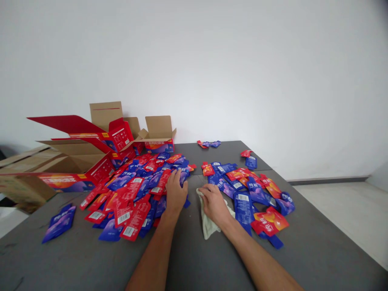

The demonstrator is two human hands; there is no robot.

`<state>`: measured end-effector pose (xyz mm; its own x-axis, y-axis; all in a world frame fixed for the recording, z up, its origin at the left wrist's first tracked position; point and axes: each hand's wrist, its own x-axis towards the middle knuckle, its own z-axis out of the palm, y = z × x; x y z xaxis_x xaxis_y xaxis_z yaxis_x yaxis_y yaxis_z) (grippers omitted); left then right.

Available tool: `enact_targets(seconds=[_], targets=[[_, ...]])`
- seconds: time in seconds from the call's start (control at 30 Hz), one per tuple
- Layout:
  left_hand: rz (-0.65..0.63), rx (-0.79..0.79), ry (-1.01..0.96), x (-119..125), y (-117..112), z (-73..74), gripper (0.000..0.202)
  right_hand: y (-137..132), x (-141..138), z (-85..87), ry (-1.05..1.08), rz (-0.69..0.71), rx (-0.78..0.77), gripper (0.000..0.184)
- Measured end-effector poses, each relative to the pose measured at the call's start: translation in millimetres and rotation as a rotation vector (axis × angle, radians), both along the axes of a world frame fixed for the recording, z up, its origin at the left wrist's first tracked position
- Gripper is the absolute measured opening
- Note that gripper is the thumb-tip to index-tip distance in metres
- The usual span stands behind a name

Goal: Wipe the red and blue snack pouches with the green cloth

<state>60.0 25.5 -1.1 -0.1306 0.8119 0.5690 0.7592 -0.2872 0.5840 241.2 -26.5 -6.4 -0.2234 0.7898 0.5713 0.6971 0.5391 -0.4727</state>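
Observation:
My left hand [176,193] is at the right edge of a large heap of red and blue pouches [133,190]. Its fingers and thumb close around a blue pouch [183,174] there. A whitish cloth [207,226] hangs from the pinched fingers of my right hand [214,202] and drapes onto the table beside a smaller group of pouches. In that group, a blue pouch with a white label [243,208] lies just right of the cloth, and a red-orange pouch [269,221] lies farther right.
Open red cartons [104,171] stand at the left behind the heap, and a smaller open box [159,143] is at the back. A lone blue pouch [60,224] lies front left. More pouches [209,144] are near the dark table's [194,262] far edge, by a white wall.

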Motion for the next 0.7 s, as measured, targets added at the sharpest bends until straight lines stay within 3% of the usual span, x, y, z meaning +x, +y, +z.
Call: enact_targets(seconds=[0.17,0.27,0.5,0.7], targets=[[0.207,0.028,0.07,-30.8,8.0,4.1,0.045,3.7,2.8,-5.1,-0.022,-0.058,-0.025,0.031],[0.222,0.014,0.157,-38.6,11.6,1.1,0.042,6.4,3.4,-7.3,-0.025,-0.081,-0.025,0.029],[0.037,0.008,0.179,-10.2,12.6,-8.1,0.036,11.6,7.9,-7.2,0.014,-0.137,0.0,0.027],[-0.236,-0.216,0.124,47.2,8.4,-8.6,0.032,18.8,28.8,-0.8,0.084,-0.274,-0.002,0.028]])
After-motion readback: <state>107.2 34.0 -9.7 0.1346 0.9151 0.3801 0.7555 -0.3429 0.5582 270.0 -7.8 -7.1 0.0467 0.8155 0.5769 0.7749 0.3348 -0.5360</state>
